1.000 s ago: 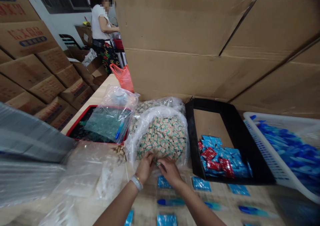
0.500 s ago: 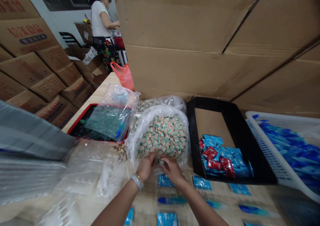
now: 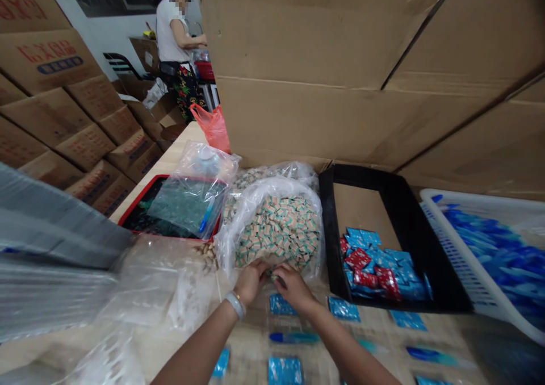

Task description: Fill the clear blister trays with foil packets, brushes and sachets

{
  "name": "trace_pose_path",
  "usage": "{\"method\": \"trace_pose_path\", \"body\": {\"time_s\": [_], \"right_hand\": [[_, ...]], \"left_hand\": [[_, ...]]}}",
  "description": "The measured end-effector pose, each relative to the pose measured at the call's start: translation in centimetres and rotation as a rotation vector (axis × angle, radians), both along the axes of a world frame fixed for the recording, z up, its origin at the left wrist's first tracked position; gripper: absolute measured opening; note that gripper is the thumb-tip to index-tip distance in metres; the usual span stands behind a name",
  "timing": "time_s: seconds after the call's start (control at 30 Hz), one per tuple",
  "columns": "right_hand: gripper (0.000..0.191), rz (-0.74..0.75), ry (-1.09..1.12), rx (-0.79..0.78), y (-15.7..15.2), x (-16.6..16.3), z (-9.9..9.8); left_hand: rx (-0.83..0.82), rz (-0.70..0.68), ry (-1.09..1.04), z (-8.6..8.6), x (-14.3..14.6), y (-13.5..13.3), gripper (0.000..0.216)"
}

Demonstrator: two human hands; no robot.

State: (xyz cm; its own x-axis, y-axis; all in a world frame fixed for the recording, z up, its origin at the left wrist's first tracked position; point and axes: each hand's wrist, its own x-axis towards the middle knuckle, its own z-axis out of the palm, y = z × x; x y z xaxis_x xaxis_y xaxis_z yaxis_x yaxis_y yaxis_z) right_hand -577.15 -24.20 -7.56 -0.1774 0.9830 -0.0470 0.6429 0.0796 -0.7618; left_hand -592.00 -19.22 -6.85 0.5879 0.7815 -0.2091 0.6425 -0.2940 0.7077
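Note:
A clear plastic bag (image 3: 272, 226) full of small teal-and-tan packets sits open in the middle of the table. My left hand (image 3: 250, 280) and my right hand (image 3: 292, 285) meet at its near edge, fingers curled and pinched together among the packets. What they grip is too small to make out. Blue sachets (image 3: 279, 304) and blue pens (image 3: 293, 337) lie in rows on the table just under my wrists.
A black tray (image 3: 409, 234) of blue and red sachets sits right of the bag, a white basket (image 3: 481, 249) of blue pens beyond it. A red-rimmed tray (image 3: 131, 214) under plastic lies left. Cardboard walls stand behind. A person (image 3: 174, 38) stands far back left.
Both hands have stayed at the bag's near edge, shifting slightly while the fingers work together. The view has drifted a little.

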Motion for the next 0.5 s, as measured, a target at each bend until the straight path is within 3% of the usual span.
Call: {"method": "trace_pose_path", "body": {"time_s": [0.13, 0.3, 0.5], "right_hand": [[0.019, 0.016, -0.038, -0.008, 0.4, -0.1, 0.2], [0.020, -0.037, -0.059, 0.006, 0.5, 0.5, 0.6], [0.019, 0.006, -0.050, 0.029, 0.7, 0.8, 0.8]], "left_hand": [[-0.035, 0.070, -0.070, -0.6, -0.4, 0.2, 0.033], [-0.094, 0.318, 0.005, -0.3, -0.5, 1.1, 0.031], [-0.079, 0.242, 0.385, 1.1, 0.9, 2.3, 0.024]]}}
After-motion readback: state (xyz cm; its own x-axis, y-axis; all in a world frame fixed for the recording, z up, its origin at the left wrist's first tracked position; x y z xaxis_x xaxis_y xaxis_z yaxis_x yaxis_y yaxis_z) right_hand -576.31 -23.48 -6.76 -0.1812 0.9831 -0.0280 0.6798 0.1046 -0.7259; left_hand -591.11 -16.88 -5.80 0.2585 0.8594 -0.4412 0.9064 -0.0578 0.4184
